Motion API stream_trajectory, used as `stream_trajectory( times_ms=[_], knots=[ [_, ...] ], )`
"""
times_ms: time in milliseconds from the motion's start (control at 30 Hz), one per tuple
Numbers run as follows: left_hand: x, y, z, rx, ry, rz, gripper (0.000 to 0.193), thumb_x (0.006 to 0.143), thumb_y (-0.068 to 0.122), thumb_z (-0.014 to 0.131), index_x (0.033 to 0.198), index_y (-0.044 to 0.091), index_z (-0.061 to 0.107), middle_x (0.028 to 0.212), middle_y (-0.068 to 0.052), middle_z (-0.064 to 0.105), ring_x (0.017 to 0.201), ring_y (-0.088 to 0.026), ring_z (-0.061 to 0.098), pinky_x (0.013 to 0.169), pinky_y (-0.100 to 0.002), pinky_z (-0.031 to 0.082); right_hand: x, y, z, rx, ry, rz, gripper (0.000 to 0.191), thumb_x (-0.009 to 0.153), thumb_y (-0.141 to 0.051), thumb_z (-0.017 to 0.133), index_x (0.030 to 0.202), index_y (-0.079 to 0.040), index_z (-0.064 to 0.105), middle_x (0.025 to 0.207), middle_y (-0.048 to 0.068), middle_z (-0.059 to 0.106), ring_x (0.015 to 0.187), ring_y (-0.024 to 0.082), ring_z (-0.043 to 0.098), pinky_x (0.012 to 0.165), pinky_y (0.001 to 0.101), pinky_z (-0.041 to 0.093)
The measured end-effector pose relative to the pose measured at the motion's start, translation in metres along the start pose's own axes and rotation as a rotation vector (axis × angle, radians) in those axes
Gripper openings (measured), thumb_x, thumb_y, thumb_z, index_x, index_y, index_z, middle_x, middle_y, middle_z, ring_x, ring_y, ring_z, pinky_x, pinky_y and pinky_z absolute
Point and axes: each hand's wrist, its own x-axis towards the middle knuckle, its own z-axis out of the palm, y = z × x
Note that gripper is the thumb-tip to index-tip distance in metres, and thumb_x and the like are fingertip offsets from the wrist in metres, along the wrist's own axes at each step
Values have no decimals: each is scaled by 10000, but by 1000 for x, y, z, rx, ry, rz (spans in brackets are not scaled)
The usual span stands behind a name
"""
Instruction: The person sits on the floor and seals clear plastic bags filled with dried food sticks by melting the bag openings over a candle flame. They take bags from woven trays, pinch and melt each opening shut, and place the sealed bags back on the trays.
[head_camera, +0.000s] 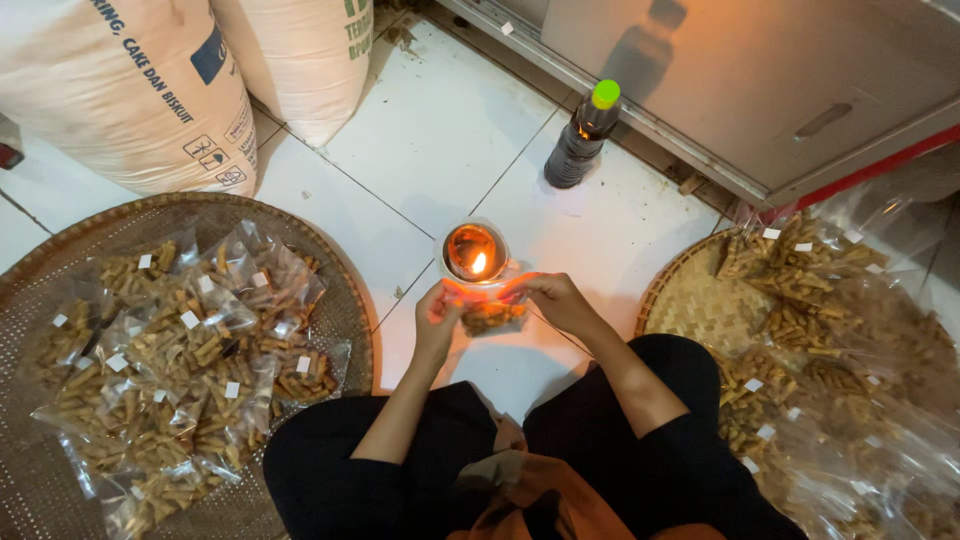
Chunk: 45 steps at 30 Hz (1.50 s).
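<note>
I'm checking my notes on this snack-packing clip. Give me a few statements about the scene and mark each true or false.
1. Both hands hold one small snack bag next to the flame. True: left hand, right hand.
2. The flame burns in a small cup on the floor. True.
3. The bottle has a red cap. False: the cap is green.
4. The left tray holds no bags. False: filled bags lie piled on it.
5. The bottle lies on its side. False: it stands upright.
</note>
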Motion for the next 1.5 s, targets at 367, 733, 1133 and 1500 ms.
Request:
stream_trajectory(
  times_ms=[367,733,1133,1500],
  knots=[
    [-9,29,22,219,205,-19,190,828,0,769,825,25,580,698,-32,680,595,-56,596,510,-239,460,6,-4,17,200,-44,155,150,982,-66,698,1105,0,645,1046,60,695,972,112,647,859,302,538],
    [-10,27,19,302,173,12,295,856,53,819,820,28,528,651,-41,632,575,-59,561,502,-237,446,18,6,26,211,23,338,166,931,-143,721,985,8,762,912,54,726,826,112,667,771,282,551],
    [13,10,-1,94,90,-167,198,878,87,770,1027,-37,729,940,-94,764,833,-140,715,715,-269,570,21,-12,38,56,134,179,168,927,-155,711,982,-6,768,877,40,739,803,102,667,731,269,534],
    [15,2,9,59,179,-19,121,917,56,723,981,-46,707,818,-30,704,694,-70,609,617,-220,482,26,-7,66,194,374,213,160,901,-152,740,910,6,724,824,31,674,711,77,625,633,264,519]
  ],
)
